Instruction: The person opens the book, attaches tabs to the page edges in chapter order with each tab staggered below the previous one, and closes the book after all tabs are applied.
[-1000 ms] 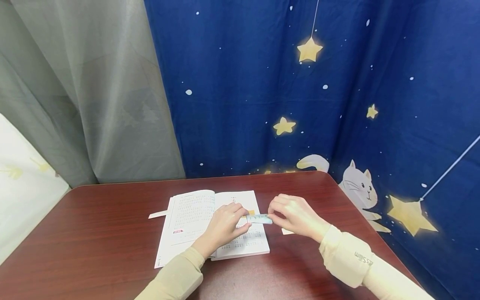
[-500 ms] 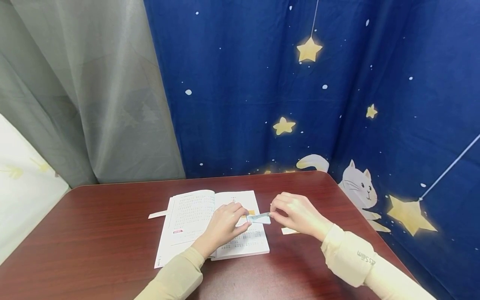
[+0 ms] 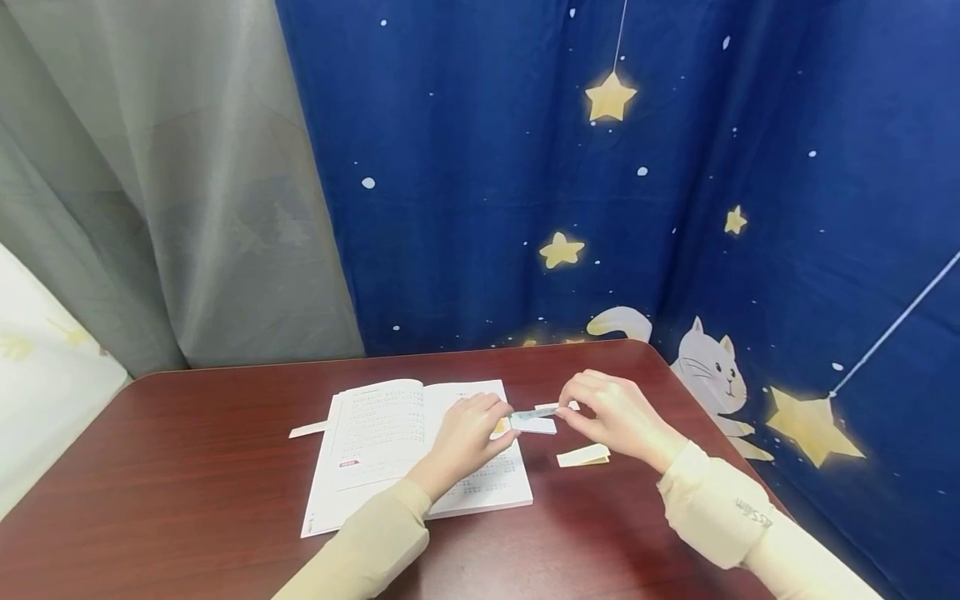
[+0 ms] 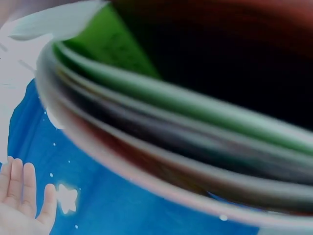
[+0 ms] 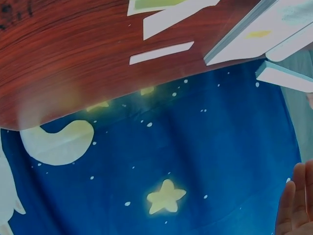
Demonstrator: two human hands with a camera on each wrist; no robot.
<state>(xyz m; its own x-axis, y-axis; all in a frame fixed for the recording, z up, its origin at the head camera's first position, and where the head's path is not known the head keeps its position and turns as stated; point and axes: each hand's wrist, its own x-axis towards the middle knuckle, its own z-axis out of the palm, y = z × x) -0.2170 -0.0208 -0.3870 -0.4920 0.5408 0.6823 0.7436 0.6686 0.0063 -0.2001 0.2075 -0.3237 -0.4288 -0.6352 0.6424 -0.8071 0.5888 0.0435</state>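
In the head view, a pale blue and white paper strip [image 3: 536, 425] is stretched between both hands, above the right edge of an open book [image 3: 472, 496]. My left hand [image 3: 468, 437] pinches the strip's left end between thumb and fingers. With thumb and fingertips, my right hand [image 3: 615, 412] pinches the right end of a thin bluish upper layer, which stands slightly apart from the white layer beneath. Whether the two layers are joined at the left end is hidden by the left fingers. Blurred, curved layers with a green piece [image 4: 117, 46] fill much of the left wrist view.
White and yellowish paper strips [image 3: 583, 456] lie on the reddish-brown table [image 3: 210, 467] below the right hand. A thin white strip [image 5: 161, 53] lies near the table's far edge. Another white strip [image 3: 307, 430] sticks out from the book's left side. A blue star-patterned curtain [image 3: 465, 183] hangs behind.
Both hands have shifted right and slightly up with the paper strip. The white and yellowish strips on the table show more fully now. The head view has turned slightly.
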